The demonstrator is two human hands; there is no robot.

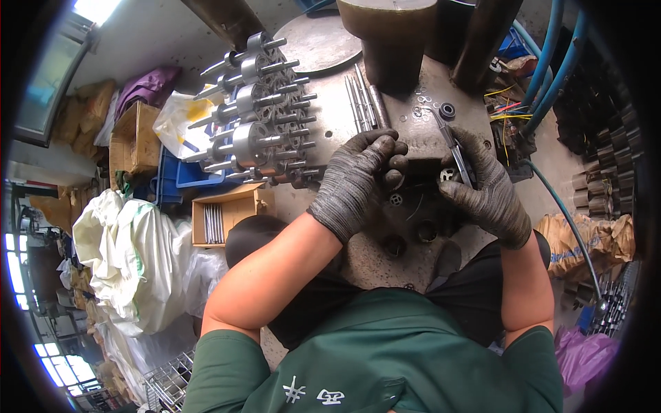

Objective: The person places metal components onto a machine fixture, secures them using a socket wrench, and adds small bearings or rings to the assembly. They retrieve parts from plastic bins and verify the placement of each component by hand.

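Note:
My left hand [358,175], in a grey knit glove, is closed with its thumb against the curled fingers in front of the bench edge. What it holds, if anything, is hidden. My right hand [485,186], gloved alike, grips slim silver pliers [454,148] whose bent tip points up over the metal bench [420,141]. A small round metal piece with cutouts [447,174] shows at the right fingertips. Beyond the pliers' tip, a small bearing [447,110] and several thin retaining rings [421,102] lie on the bench. Several slim metal shafts [359,103] lie left of them.
Rotors with shafts [255,117] are stacked at the bench's left. A thick metal column [389,41] stands at the back. Blue hoses [551,69] hang at right. An open carton of metal rods [224,217] and a white sack [131,255] are at left.

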